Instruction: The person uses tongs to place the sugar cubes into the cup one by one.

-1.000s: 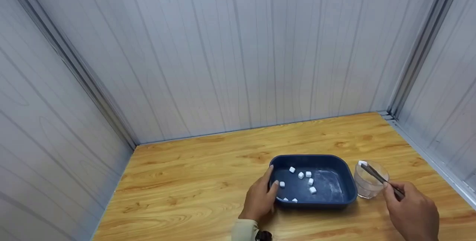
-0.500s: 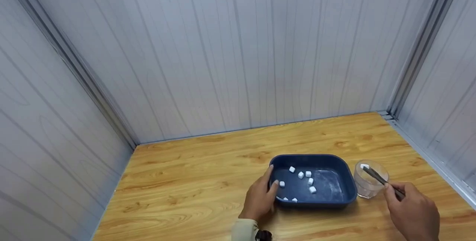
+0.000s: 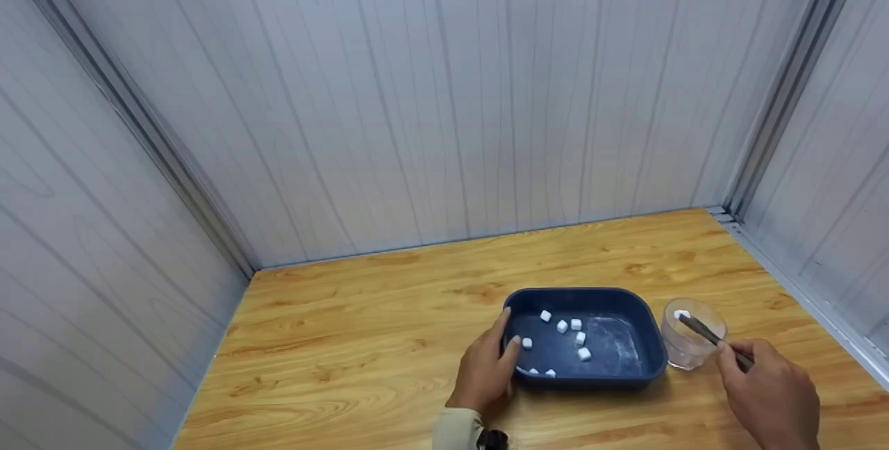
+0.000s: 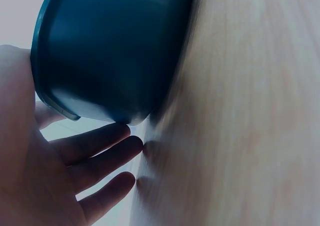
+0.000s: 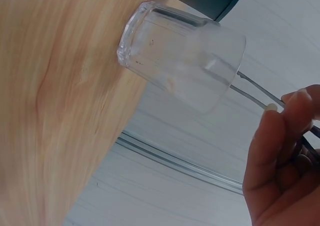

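Observation:
My left hand [image 3: 484, 373] holds the left end of a dark blue rectangular dish [image 3: 590, 382], thumb at the rim. In the left wrist view, the other fingers [image 4: 107, 156] lie low by the dish's outer wall [image 4: 110, 51], near the tabletop. Small white cubes [image 3: 580, 338] lie scattered in the dish. My right hand [image 3: 774, 387] pinches metal tweezers [image 3: 701, 328], their tips inside the mouth of a clear glass [image 3: 684, 353]. A white cube [image 3: 681, 314] shows at the tips. In the right wrist view, the tweezer arms [image 5: 250, 98] run into the upright, cloudy-looking glass [image 5: 175, 51].
The glass stands close by the dish's right end on a wood-grain table [image 3: 347, 339]. Pale panel walls [image 3: 444, 103] enclose the table at the back and both sides, with a metal strip [image 3: 812, 290] along the right edge.
The tweezers' tips and the white cube have moved slightly right and lower, from the glass's rim to inside its mouth. The left hand and the dish stay in place.

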`<state>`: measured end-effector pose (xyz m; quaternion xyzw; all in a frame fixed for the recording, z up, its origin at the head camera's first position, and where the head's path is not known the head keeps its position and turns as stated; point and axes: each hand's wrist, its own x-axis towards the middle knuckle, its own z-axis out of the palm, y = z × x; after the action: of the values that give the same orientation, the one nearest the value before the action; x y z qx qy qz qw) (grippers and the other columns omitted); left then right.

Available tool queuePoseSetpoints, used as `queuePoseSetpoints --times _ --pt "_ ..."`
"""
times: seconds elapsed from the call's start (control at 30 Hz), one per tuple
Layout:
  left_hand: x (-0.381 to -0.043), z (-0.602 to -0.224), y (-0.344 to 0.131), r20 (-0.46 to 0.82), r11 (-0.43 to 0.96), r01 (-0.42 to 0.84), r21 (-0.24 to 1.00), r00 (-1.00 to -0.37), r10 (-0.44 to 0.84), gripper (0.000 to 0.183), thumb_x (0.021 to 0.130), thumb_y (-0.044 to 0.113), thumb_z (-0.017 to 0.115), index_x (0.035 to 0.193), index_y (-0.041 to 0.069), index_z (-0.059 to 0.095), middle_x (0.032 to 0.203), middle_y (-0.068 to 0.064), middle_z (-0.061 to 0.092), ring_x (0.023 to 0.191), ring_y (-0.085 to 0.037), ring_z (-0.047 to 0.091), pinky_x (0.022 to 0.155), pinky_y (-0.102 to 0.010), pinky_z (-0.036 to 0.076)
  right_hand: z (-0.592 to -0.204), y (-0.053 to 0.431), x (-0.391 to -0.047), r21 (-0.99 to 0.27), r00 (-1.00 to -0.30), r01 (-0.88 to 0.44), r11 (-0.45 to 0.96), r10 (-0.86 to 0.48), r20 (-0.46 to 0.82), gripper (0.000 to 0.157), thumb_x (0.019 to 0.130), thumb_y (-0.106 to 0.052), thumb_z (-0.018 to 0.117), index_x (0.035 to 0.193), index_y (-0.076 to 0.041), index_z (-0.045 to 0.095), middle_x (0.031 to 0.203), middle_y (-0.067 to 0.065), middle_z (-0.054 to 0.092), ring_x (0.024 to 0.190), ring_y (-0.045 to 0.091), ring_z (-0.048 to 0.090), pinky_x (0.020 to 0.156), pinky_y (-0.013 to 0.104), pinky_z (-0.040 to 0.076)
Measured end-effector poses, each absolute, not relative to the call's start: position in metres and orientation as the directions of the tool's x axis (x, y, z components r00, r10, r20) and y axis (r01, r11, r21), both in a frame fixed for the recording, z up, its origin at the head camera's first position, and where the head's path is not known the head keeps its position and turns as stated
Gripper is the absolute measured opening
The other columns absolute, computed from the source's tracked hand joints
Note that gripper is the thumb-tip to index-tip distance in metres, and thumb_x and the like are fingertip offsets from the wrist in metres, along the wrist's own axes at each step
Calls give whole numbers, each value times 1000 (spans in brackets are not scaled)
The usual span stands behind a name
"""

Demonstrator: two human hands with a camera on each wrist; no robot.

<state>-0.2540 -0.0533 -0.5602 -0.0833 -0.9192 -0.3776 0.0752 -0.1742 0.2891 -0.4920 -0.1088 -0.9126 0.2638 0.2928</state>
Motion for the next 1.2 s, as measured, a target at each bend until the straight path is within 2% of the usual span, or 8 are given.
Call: queuePoseSetpoints --times 0.23,0.7,0.93,1.2 --pt "-254 -561 -53 218 698 225 680 -971 100 51 95 40 47 144 33 33 135 4 48 121 -15 46 98 -39 38 -493 289 -178 -523 -803 42 851 341 490 18 80 -16 65 83 2 65 78 21 67 70 43 61 53 52 42" --pt "-254 -561 -55 221 689 231 687 -970 104 51 95 40 47 144 33 33 135 3 48 121 -15 45 99 -38 37 -493 290 -184 -497 -854 124 859 348 388 22 81 -16 64 88 6 64 84 26 65 73 44 61 52 49 42" --pt "-254 -561 -54 242 694 247 676 -964 107 51 95 39 47 144 31 34 132 1 52 119 -16 48 97 -40 39 -491 293 -185 -502 -870 100 859 321 375 22 83 -17 62 89 4 66 80 21 67 62 34 61 45 41 38" --pt "-255 -562 -54 248 696 253 672 -963 110 51 95 38 48 143 31 35 132 2 52 119 -15 48 97 -39 39 -489 293 -185 -497 -881 114 860 319 350 24 83 -18 61 91 4 66 81 21 67 62 33 60 46 42 39"
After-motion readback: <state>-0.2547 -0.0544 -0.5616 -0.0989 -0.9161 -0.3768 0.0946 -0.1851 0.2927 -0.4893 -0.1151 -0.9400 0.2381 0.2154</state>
